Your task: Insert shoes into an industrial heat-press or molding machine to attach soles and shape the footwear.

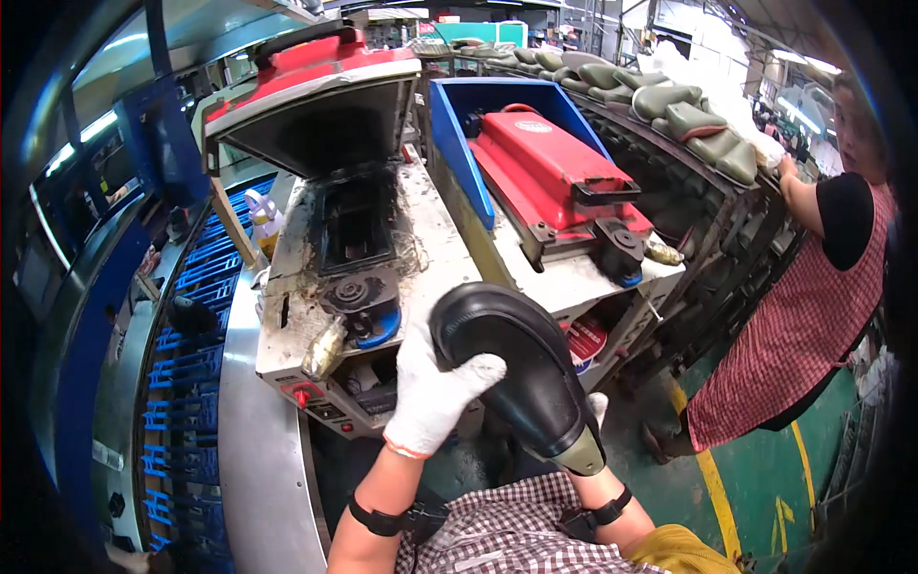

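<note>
A black leather shoe upper [512, 359] is stretched over an olive-green shoe last [581, 453], held tilted in front of me, toe up and away. My left hand [430, 387], in a white glove, grips its toe end from the left, the thumb lying across the leather. White-gloved too, my right hand [598, 407] is at the heel end, mostly hidden behind the shoe. Just beyond stands a machine with its red lid [316, 96] raised over a dark opening [354, 225]. A black round fixture [361, 292] sits on its front edge.
A second machine with a closed red cover [545, 158] stands to the right. Olive-green lasts [684, 120] line a rack behind it. At the right a person in a red checked apron [784, 325] reaches toward the rack. A conveyor with blue bars [186, 383] runs along the left.
</note>
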